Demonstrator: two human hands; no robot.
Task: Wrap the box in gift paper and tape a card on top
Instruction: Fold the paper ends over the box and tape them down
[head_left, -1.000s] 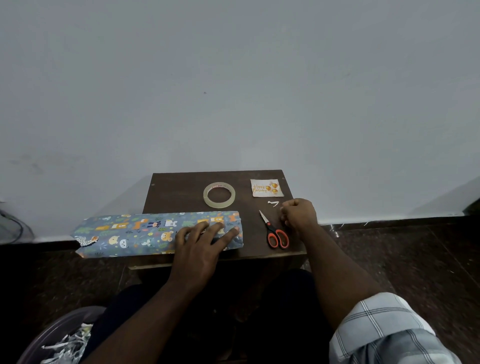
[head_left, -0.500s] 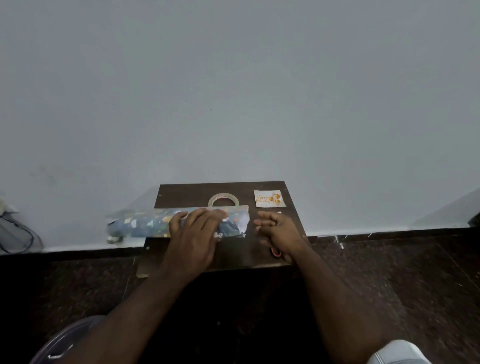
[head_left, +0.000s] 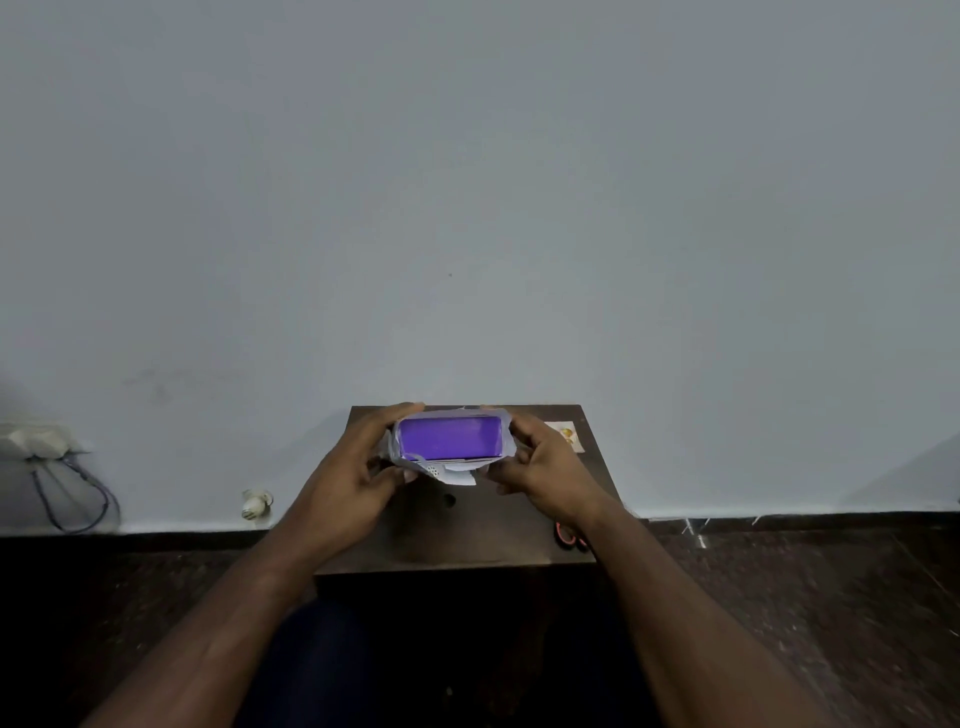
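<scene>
Both hands grip the box (head_left: 450, 438) between them, stood on end over the far half of the table (head_left: 467, 535). The left hand (head_left: 353, 478) curls round the left side: fingers over the far top corner, thumb toward the near lower edge. The right hand (head_left: 545, 470) curls round the right side, fingertips at the top right corner. The purple end face of the box points at the camera. Gift paper (head_left: 457, 470) forms a pale, unfolded collar round that face; loose flaps hang at the near lower edge between the hands. Whether the box base touches the table cannot be told.

The card (head_left: 566, 435) lies flat at the far right of the table, just beside the right hand and partly hidden by it. The scissors (head_left: 566, 536) lie at the near right edge; only the orange handles show beside the right wrist
</scene>
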